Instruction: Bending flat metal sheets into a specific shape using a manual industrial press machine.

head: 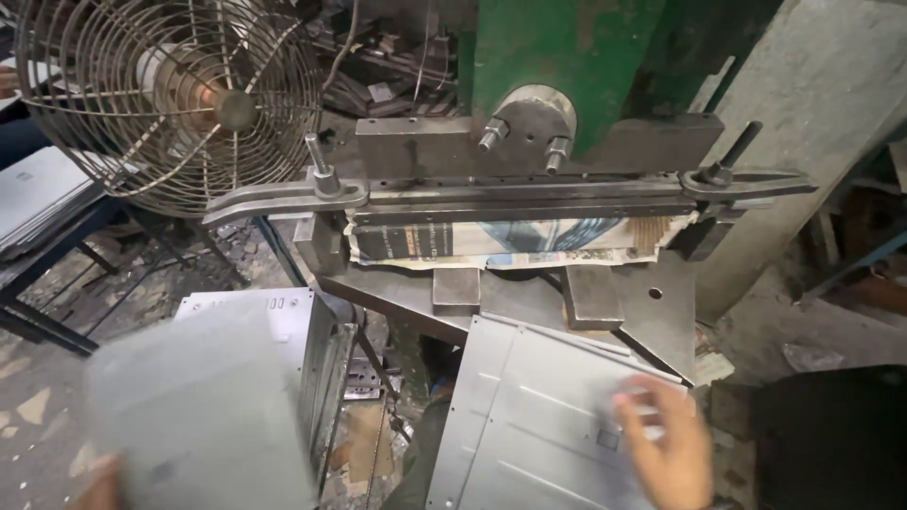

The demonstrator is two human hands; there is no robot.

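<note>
My left hand (99, 482) shows only at the bottom left corner, gripping the lower edge of a blurred grey sheet-metal panel (198, 406) held up over the floor. My right hand (666, 444) lies with fingers spread on another grey sheet-metal panel (539, 416) that rests tilted against the front of the press table (652, 316). Above the table runs the long dark bending bar (529, 194) of a green press machine (557, 57), with folded newspaper (510, 241) tucked under the bar.
A wire-caged fan (170, 94) stands at the upper left. A stack of punched metal panels (293, 331) stands on edge between my hands. Scrap litters the floor (368, 444). A concrete pillar (812, 123) rises at the right.
</note>
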